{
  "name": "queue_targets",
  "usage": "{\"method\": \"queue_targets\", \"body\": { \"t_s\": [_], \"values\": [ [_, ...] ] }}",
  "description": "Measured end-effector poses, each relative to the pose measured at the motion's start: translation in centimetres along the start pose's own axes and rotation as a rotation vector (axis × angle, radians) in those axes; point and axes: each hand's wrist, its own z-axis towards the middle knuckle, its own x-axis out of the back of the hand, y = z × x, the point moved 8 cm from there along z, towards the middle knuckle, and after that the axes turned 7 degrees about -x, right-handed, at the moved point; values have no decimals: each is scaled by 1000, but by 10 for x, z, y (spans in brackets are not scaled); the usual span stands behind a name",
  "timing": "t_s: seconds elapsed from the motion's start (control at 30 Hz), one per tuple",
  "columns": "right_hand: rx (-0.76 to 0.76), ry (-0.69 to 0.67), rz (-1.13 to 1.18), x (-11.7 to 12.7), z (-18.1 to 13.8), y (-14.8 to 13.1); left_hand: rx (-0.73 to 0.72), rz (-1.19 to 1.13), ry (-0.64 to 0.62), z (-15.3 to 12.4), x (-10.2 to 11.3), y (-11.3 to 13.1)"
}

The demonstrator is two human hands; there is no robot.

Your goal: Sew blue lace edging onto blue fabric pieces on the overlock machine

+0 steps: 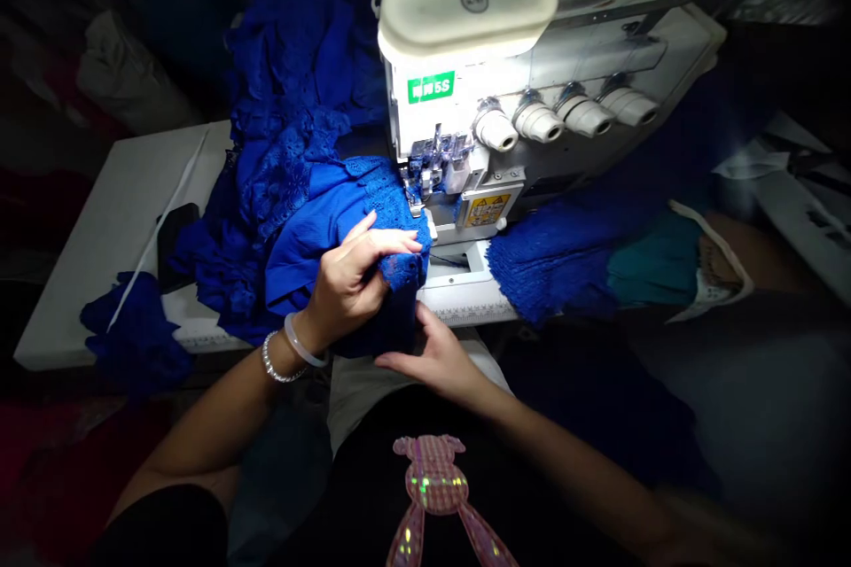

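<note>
Blue lace-trimmed fabric (319, 221) lies bunched at the sewing machine's presser foot (416, 202). Just in front of the foot, my left hand (349, 275) pinches a folded lace edge (402, 270) between thumb and fingers. Below it, by the machine bed's front edge, my right hand (445, 359) has its thumb and forefinger spread apart. It touches the darker part of the fabric hanging there; its other fingers are partly hidden. The white sewing machine (458, 142), lit by its lamp, stands right behind both hands.
More blue fabric (545, 266) lies right of the needle area, beside a teal piece (655, 261). A blue scrap (139, 328) hangs over the front edge of the white table (86, 221) at left. Several tension knobs (542, 122) stick out from the machine.
</note>
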Motion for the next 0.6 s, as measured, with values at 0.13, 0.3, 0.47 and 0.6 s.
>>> {"method": "queue_targets", "body": {
  "t_s": [0.13,0.3,0.47,0.6],
  "values": [
    [64,213,-247,26,19,-14,160,-127,154,3,10,-16],
    [94,486,-432,112,35,-26,368,-327,570,-15,46,-62],
    [130,405,-415,117,24,-28,220,-65,176,1,27,-35],
    [138,258,-237,103,15,-25,29,220,-228,0,-6,-6]
  ]
}}
